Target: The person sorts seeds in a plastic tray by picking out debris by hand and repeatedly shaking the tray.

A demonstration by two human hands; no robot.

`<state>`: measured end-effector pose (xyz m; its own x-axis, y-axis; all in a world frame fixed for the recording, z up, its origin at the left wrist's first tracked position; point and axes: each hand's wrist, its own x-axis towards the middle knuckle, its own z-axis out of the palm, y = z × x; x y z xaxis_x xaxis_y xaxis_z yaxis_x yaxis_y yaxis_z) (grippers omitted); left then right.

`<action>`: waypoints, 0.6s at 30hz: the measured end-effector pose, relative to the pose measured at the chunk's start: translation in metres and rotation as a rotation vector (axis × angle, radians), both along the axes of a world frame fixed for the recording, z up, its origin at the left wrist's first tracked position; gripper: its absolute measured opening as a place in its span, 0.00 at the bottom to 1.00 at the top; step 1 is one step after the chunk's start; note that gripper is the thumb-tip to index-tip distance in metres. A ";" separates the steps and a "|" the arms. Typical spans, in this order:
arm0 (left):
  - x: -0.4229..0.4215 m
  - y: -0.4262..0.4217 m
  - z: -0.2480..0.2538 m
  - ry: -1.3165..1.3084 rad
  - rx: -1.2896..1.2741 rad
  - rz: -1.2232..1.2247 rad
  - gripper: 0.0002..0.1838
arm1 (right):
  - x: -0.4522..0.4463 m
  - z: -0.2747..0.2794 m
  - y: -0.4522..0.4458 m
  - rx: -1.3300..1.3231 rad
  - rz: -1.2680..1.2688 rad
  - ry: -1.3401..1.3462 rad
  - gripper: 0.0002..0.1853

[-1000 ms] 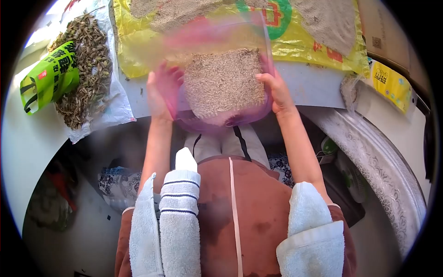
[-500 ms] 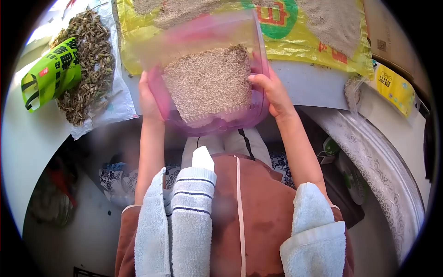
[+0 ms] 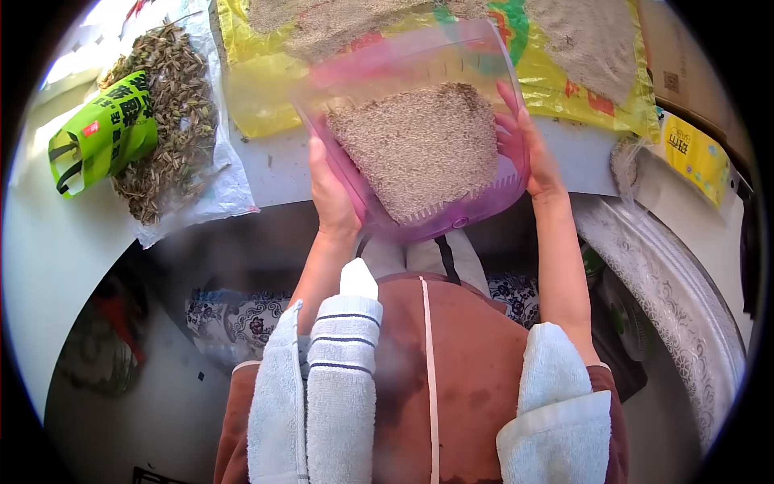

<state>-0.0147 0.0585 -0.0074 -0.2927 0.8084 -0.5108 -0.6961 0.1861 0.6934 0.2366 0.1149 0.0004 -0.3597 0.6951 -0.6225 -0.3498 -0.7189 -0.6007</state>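
A translucent pink plastic bin with a row of slots near its front edge is held up between my hands, tilted, over the table's near edge. Pale, fine seed-like grains lie in it, with a darker patch at the upper right corner. My left hand grips the bin's left side. On the right side, my right hand holds the wall, its fingers showing through the plastic. Beyond the bin, a yellow printed sack lies flat with more of the pale grains spread over it.
At the left, dried brown-green plant pieces lie on a white plastic sheet, with a green printed bag on top. A yellow packet and a cardboard box stand at the right. Patterned silvery cloth hangs at the table's right edge.
Both hands have carried the bin to the right, and it is turned slightly. The grains inside have shifted with it. My right-hand fingers now lie along the bin's side wall.
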 end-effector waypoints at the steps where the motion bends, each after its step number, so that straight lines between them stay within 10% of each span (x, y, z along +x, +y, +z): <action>1: -0.007 -0.004 -0.002 -0.040 -0.042 -0.019 0.27 | -0.002 -0.004 -0.003 0.078 0.011 -0.097 0.30; 18: -0.038 -0.019 0.002 -0.248 -0.068 -0.040 0.27 | -0.036 -0.025 0.002 0.126 0.184 -0.127 0.31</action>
<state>-0.0532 0.0391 -0.0049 -0.1203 0.7779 -0.6168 -0.8343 0.2575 0.4875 0.2003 0.1166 -0.0249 -0.4114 0.7003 -0.5834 -0.1363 -0.6801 -0.7203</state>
